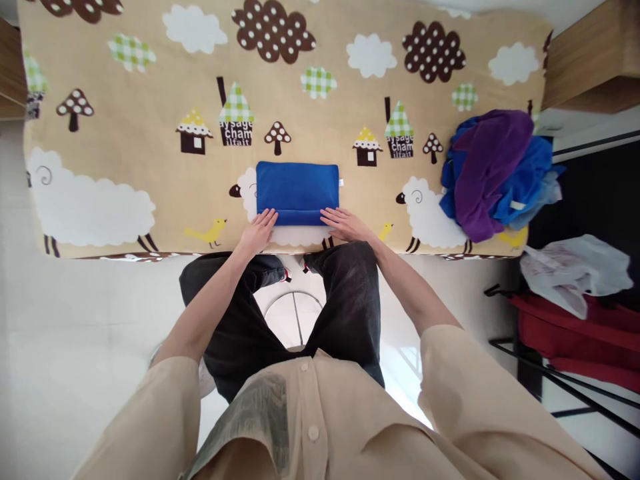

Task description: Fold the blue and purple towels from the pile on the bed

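Observation:
A blue cloth (298, 187) lies on the patterned bed cover in front of me, laid out as a neat rectangle. Along its near edge runs a folded strip (299, 217), and a small white tag sticks out on its right side. My left hand (260, 230) rests on the near left corner, its fingers stretched out over the fold. On the near right corner lies my right hand (345, 224), fingers extended and pointing left across the fold. Both thumbs are hard to make out.
The beige cover (310, 143) has sheep, houses and clouds printed on it. A heap of purple and blue cloths (493, 170) lies at its right end. Beyond that are a white plastic bag (580, 267), a red bag (575, 333) and a black metal frame (570, 383).

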A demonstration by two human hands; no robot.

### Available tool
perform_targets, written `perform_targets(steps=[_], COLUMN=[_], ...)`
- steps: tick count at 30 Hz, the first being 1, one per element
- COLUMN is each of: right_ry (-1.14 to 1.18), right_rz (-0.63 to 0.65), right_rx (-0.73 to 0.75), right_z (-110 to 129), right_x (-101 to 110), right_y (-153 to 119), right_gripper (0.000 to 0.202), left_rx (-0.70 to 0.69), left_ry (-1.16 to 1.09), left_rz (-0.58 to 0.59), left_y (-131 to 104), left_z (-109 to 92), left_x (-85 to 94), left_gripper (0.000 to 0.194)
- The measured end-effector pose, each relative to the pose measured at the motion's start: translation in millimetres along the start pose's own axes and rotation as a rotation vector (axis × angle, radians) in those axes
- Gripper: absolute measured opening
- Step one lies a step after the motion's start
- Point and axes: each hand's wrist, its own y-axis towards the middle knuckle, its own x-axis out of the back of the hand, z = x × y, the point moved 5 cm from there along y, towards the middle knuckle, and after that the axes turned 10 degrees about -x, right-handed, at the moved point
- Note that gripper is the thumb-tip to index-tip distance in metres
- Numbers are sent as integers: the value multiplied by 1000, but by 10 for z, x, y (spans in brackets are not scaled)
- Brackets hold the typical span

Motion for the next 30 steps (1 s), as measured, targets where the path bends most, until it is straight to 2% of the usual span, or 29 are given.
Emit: perform_targets(steps=[3,8,19,25,30], right_ry=[-27,-47,-42,-45,-51], right_rz=[17,37,93,103,123], right_rx=[24,-38,-189,-263,-301], right_z=[-50,-87,-176,-170,-114], right_x=[-119,-194,-193,-157,-79], right_y=[2,20,23,4,-10], right_gripper=[65,68,63,66,56], left_rx=[37,114,152,218,253], left_ry=[20,32,-3,-33,-31], left_rz=[27,7,-44,-46,-16], left_y=[-7,-4,57,64,58], left_z=[77,112,140,141,96], left_x=[-85,-51,31,76,120], left_gripper=[74,75,71,66,62])
